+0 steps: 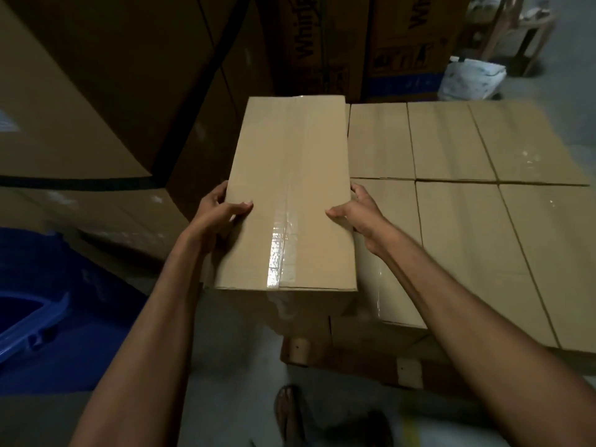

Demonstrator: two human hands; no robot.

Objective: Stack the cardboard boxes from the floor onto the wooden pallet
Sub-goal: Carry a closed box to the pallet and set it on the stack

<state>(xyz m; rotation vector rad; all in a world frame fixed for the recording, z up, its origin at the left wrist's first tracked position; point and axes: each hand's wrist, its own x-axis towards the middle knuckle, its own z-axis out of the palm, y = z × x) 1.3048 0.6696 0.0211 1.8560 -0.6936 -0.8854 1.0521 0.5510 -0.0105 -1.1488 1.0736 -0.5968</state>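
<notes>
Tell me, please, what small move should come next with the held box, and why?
Probably lower the box straight down and nudge it against the stacked boxes on its right. The left hand and right hand grip its long sides, and its top sits higher than that layer, at the left end of the pallet.

Dim room: grey floor (232, 343), tall cartons (403, 43) behind, blue bin (48, 317) left.
</notes>
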